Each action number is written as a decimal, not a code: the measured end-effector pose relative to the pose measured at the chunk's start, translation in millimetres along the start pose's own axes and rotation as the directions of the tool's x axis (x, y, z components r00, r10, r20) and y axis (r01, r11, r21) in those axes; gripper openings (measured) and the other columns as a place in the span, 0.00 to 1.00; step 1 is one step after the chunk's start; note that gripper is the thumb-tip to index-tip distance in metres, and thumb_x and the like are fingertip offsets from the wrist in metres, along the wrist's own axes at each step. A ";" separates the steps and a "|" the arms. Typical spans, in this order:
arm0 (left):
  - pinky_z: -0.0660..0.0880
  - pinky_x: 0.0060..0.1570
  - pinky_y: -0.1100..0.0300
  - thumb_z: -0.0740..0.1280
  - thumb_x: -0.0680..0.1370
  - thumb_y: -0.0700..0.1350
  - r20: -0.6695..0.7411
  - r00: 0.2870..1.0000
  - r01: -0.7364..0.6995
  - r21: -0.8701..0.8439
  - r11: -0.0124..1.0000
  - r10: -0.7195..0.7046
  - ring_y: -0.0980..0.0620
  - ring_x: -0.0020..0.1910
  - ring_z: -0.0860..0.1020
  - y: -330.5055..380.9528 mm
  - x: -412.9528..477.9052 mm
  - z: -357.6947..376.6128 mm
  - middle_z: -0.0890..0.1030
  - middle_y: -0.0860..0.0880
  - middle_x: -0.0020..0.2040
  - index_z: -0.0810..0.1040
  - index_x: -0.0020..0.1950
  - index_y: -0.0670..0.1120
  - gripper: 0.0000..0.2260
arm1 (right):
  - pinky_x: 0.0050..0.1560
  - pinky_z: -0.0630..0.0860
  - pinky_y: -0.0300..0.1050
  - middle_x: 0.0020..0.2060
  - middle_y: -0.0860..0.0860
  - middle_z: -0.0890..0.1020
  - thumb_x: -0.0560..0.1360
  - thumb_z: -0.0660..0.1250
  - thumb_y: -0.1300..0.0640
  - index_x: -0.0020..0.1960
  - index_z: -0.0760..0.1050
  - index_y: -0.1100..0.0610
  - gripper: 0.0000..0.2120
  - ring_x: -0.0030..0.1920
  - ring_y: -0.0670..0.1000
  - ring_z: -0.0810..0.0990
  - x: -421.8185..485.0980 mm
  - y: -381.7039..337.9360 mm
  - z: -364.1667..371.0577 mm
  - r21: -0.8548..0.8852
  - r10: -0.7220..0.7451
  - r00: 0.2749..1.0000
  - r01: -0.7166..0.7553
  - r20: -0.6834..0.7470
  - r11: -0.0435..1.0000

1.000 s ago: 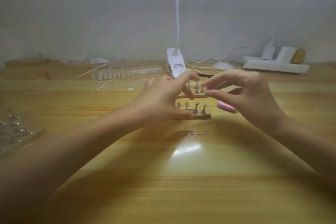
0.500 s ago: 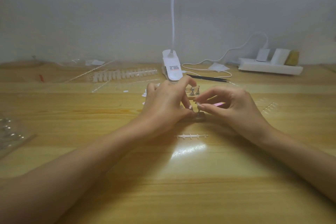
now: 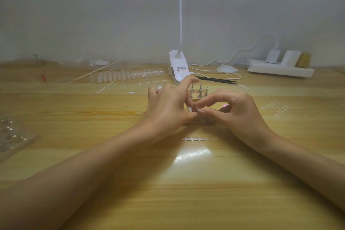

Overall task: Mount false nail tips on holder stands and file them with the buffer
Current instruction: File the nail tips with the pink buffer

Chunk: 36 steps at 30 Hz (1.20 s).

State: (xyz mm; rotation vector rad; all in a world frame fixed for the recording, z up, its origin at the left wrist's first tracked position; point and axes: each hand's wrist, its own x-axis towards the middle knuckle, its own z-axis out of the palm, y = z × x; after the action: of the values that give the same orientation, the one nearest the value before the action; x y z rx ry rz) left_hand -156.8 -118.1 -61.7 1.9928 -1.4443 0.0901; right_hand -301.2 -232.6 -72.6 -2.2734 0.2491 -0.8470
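Clear plastic is all we can make out of the nail tip [image 3: 200,111]. It shows as a pale sliver where the two hands meet, just above the near holder strip [image 3: 197,123]. The right hand [image 3: 240,113] pinches it between thumb and forefinger, the other fingers loosely arched. Its long axis seems to lie roughly left to right, along the forefinger, but we cannot tell which end leads. The strip also runs left to right across the table [image 3: 186,183], mostly hidden under fingers. The left hand [image 3: 168,107] curls around the strip's left end, thumb low and forefinger lifted free.

We judge the main risk to be the tip springing out of the pinch if it is pressed off-centre onto a stand head, since so small and clear a piece would be hard to find on pale wood. A hard push could also rock the strip if the left hand slackens, or knock the far holder stands [image 3: 198,91] just behind. The pink buffer [image 3: 225,106], glimpsed under the right palm, could be swept aside.
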 end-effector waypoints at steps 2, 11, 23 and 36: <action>0.55 0.46 0.55 0.74 0.71 0.60 0.008 1.000 0.004 0.005 1.000 -0.004 0.58 0.58 0.71 -0.5 0.7 -0.2 0.83 0.61 0.41 0.63 0.72 0.61 0.33 | 0.36 0.79 0.47 0.41 0.44 0.86 0.73 0.76 0.61 0.47 0.87 0.52 0.06 0.45 0.48 0.84 0.0 1.4 0.5 -0.030 -0.008 1.000 0.008 -0.005 1.000; 0.53 0.44 0.55 0.73 0.71 0.58 0.037 0.999 0.013 -0.039 0.999 -0.012 0.56 0.59 0.71 -2.0 2.3 -1.1 0.82 0.61 0.39 0.62 0.74 0.60 0.34 | 0.39 0.80 0.52 0.41 0.46 0.86 0.73 0.76 0.59 0.47 0.87 0.52 0.05 0.45 0.47 0.84 0.0 1.5 -0.1 -0.037 0.014 1.000 -0.014 -0.013 0.999; 0.57 0.53 0.55 0.73 0.68 0.63 0.072 0.997 0.040 -0.113 0.993 -0.032 0.55 0.55 0.76 -2.1 1.6 -1.7 0.82 0.60 0.39 0.64 0.73 0.59 0.37 | 0.43 0.80 0.56 0.43 0.47 0.83 0.73 0.76 0.57 0.48 0.87 0.53 0.04 0.46 0.54 0.80 1.3 2.3 1.4 -0.212 -0.043 0.999 0.043 0.002 0.976; 0.57 0.50 0.55 0.76 0.70 0.51 0.055 0.998 0.011 -0.115 0.993 -0.005 0.57 0.50 0.77 -2.0 0.9 -2.3 0.82 0.63 0.39 0.67 0.69 0.59 0.30 | 0.46 0.78 0.55 0.49 0.48 0.85 0.75 0.72 0.56 0.54 0.85 0.51 0.09 0.50 0.55 0.81 -8.1 8.5 -9.1 -0.360 -0.267 0.963 0.260 0.032 0.896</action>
State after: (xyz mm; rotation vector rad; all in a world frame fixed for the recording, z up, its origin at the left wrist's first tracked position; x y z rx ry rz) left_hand -154.0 -117.3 -60.5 1.9207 -1.4426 -0.0504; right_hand -312.7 -240.6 -77.4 -2.6893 0.1099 -1.0302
